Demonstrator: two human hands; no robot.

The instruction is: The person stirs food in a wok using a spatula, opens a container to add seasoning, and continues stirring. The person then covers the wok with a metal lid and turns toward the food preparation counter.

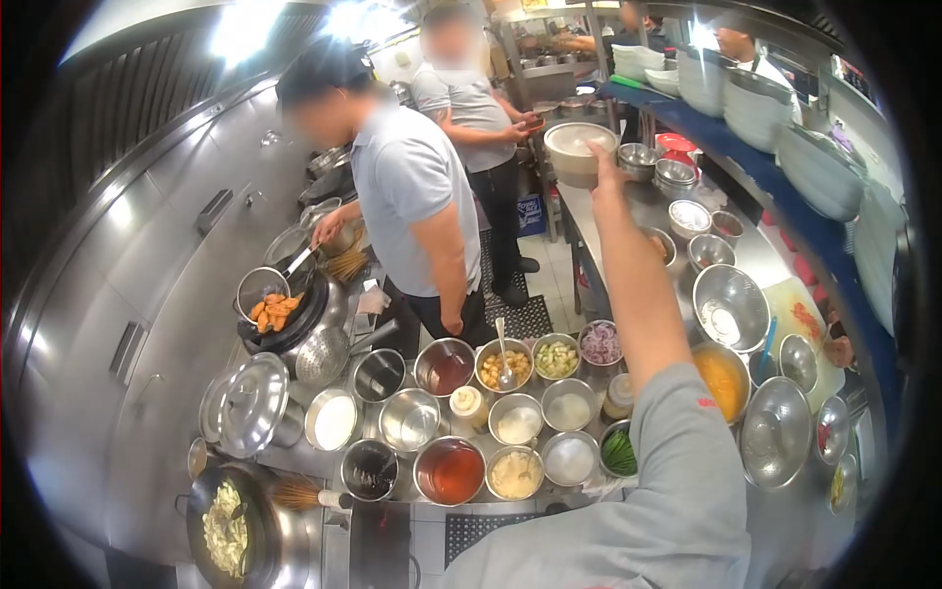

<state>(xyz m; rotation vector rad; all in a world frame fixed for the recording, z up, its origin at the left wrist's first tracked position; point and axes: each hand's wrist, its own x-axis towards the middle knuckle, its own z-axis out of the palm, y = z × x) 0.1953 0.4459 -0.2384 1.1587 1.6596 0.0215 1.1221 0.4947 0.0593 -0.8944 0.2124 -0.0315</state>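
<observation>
- Head view: a steel wall (147, 226) curves up the left side of a busy kitchen; a metal bench (756, 245) runs along the right; a person (407, 187) stands at the cooking side, another person (451, 118) beyond.
- The right hand (609, 175) reaches out to the round tub (574, 175) at the far end of the bench, fingers over or against its pale lid (574, 137); whether the grip is apart or closed on the rim, I cannot tell; the left hand is out of view.
- For a sound reach, as I judge it: keep the forearm (638, 275) and sleeve (677, 442) above the open bowls; spread the fingers along the rim; press evenly, so the tub neither tips nor slides.
- The lid looks smooth and flat, perhaps plastic; small metal bowls (638, 160) sit just beside the tub; nearer are a perforated colander (731, 306), glossy red sauce (458, 471) and crisp-looking chopped onion (601, 344).
</observation>
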